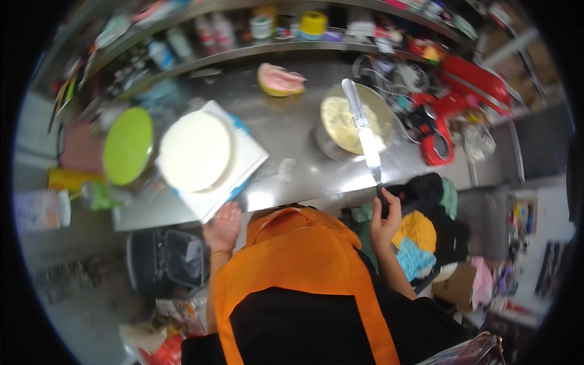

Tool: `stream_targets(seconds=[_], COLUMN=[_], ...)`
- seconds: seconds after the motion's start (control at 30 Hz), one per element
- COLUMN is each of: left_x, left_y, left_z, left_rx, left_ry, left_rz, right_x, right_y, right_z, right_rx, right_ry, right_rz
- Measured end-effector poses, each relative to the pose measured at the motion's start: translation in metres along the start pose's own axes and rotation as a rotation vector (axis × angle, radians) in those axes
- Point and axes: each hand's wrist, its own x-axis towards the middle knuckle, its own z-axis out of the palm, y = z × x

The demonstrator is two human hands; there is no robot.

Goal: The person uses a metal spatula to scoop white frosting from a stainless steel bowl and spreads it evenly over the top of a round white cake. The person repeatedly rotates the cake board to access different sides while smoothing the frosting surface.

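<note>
In my right hand (386, 216) is the dark handle of a metal icing spatula (368, 145). Its pale-smeared blade extends over a deep metal bowl (327, 145) of cream-coloured frosting (340, 119). My left hand (223, 226) rests by the near corner of a white square board (242, 162), fingers extended, with no object seen in it; whether it touches the board is hard to tell. A round cake covered in smooth white (196, 150) sits on that board, which has blue beneath it.
A cut pomelo piece (280, 81) lies at the back of the steel worktop (283, 123). Left of the cake is a green round disc (128, 146). A red hand mixer (440, 132) and cables crowd the right side. A loaded shelf (264, 47) spans the back; bins (182, 258) stand below left.
</note>
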Motion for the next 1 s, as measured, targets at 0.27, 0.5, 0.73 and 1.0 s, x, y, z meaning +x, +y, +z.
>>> stream_targets(seconds=[0.27,0.5,0.73,1.0], left_x=[0.027,0.041,0.076,0.004], left_y=[0.036,0.042,0.038,0.009], left_z=[-0.006,-0.021,-0.093,0.033], left_rx=[0.057,0.107,-0.122,0.003], left_ry=[0.198,0.233,-0.021,-0.076], left_rz=[0.087,0.052,-0.308,-0.064], right_x=[-0.025,-0.084,-0.127,-0.080], right_y=[0.031,0.027,0.041,0.065], right_z=[-0.023,-0.077,-0.122,-0.020], right_rx=[-0.307,-0.387,-0.160,1.338], right_ry=[0.089,0.052,0.146,-0.186], right_rz=[0.057,0.139,0.171,1.168])
